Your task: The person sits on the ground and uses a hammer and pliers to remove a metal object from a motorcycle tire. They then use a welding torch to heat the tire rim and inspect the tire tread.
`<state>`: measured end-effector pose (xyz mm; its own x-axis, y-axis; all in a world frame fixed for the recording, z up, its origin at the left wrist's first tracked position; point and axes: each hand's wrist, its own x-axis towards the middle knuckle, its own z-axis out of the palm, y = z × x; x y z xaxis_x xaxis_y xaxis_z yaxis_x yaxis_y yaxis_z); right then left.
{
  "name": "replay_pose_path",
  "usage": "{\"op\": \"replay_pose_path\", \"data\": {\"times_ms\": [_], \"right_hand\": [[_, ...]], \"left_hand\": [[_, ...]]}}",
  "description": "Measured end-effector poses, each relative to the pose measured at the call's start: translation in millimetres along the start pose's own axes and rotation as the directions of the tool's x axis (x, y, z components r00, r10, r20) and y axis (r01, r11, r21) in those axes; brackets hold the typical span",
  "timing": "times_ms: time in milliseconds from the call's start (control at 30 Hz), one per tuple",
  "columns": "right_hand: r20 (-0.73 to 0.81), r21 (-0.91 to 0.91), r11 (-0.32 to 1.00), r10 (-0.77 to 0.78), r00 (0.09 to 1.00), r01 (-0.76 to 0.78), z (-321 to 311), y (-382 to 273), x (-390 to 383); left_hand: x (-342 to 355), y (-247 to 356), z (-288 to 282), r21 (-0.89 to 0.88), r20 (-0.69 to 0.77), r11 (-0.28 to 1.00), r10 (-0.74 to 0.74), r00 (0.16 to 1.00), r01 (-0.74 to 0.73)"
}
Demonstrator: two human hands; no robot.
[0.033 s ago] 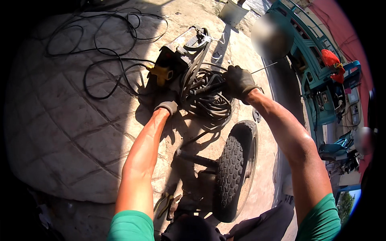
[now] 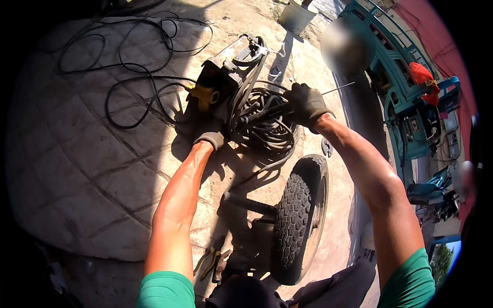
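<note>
Nearest, we note black knobby rubber tyre (image 2: 297, 218) upright on concrete paving (image 2: 77, 169), yellow-handled pliers (image 2: 208, 262) lying just left of it. Our left hand (image 2: 209, 134), grey glove, rests at base of dark boxy welding machine (image 2: 218, 82); its finger state we cannot tell, shadow hides it. Our right hand (image 2: 306, 104), dark glove, fingers curled tight round black electrode holder (image 2: 267, 112), thin metal rod (image 2: 338, 89) projecting right. Holder lies over coiled black cable bundle (image 2: 264, 131), touching machine's right side. Farther off: loose black leads (image 2: 128, 61), grey bucket (image 2: 298, 15), teal vehicle (image 2: 405, 92).
</note>
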<state>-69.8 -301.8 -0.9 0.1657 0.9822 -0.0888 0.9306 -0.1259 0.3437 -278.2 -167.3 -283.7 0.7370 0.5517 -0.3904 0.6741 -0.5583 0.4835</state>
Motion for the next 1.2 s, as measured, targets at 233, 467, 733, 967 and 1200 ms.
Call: {"op": "replay_pose_path", "data": {"times_ms": [233,467,733,967,1200], "right_hand": [[-0.017,0.266,0.958,0.115,0.993,-0.106,6.5,29.4,-55.1],[-0.023,0.606,0.764,0.298,0.954,-0.224,35.5,46.4,-159.2],[0.006,0.905,0.388,0.4,0.916,-0.175,-5.8,33.8,-243.4],[-0.006,0.993,-0.108,0.313,0.95,0.042,-38.7,23.5,-341.0],[-0.217,0.974,-0.03,0.189,0.958,0.226,-35.8,6.1,-385.9]], "left_hand": [[-133.0,5.5,-73.4,-0.13,-0.182,0.988,-0.103,0.978,0.08],[-266.5,-56.2,-44.7,-0.764,-0.069,0.639,-0.225,0.972,0.093],[-465.4,4.8,-108.9,-0.272,-0.687,0.961,-0.233,0.688,0.054],[-631.0,165.4,-189.3,0.059,-0.579,0.955,-0.206,0.789,0.292],[-649.9,347.5,-211.6,0.376,-0.605,0.877,-0.013,0.796,0.3]]}}
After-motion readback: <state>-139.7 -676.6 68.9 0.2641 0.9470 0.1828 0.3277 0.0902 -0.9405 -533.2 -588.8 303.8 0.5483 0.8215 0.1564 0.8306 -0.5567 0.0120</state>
